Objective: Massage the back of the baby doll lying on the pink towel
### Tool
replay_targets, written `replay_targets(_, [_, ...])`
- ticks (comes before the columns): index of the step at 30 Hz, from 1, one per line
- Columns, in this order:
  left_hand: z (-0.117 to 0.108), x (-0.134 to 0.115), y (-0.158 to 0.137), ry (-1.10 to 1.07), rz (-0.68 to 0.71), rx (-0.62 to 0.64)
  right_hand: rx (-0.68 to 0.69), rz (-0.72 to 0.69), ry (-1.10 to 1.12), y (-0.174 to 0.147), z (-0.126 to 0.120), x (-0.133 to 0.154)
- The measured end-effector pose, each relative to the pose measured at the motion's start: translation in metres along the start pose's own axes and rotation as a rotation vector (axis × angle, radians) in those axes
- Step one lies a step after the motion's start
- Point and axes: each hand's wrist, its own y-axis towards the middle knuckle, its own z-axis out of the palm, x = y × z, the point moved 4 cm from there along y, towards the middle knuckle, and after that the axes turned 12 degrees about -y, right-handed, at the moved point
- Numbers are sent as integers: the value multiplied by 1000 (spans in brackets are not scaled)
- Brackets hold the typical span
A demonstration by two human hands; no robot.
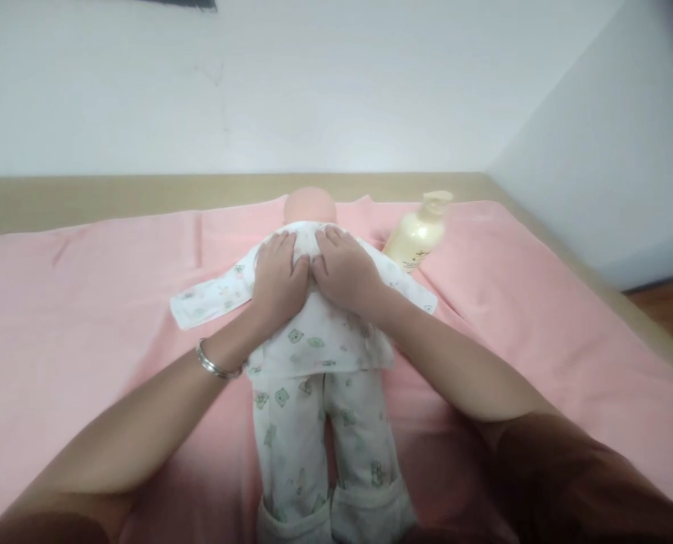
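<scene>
A baby doll (310, 205) lies stretched out with its head away from me, only the smooth round back or top of the head showing. It wears a white long-sleeved top (319, 344) and white trousers (294, 438), both printed with small green figures. Flat on the upper left of the top rests my left hand (282, 276), fingers spread. My right hand (344, 268) lies flat on the upper right, its thumb close to the left thumb. Both hands touch the cloth and hide part of it. A silver bangle (214, 363) circles my left wrist.
Beneath the doll a pink sheet (87, 317) covers the tan padded surface (115, 200). Right of the doll's shoulder, a pale yellow pump bottle (418, 234) leans or lies on the sheet. White walls (313, 91) stand behind and to the right.
</scene>
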Motion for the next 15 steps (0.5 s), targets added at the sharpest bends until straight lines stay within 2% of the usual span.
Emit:
replay_targets(6, [-1, -1, -1, 20, 26, -24, 30, 29, 84, 5, 12, -10])
replay_targets(11, [0, -20, -20, 83, 116, 90, 9, 7, 65, 3, 13, -8])
replay_targets(15, [1, -27, -29, 51, 169, 89, 3, -10, 10, 3, 12, -8])
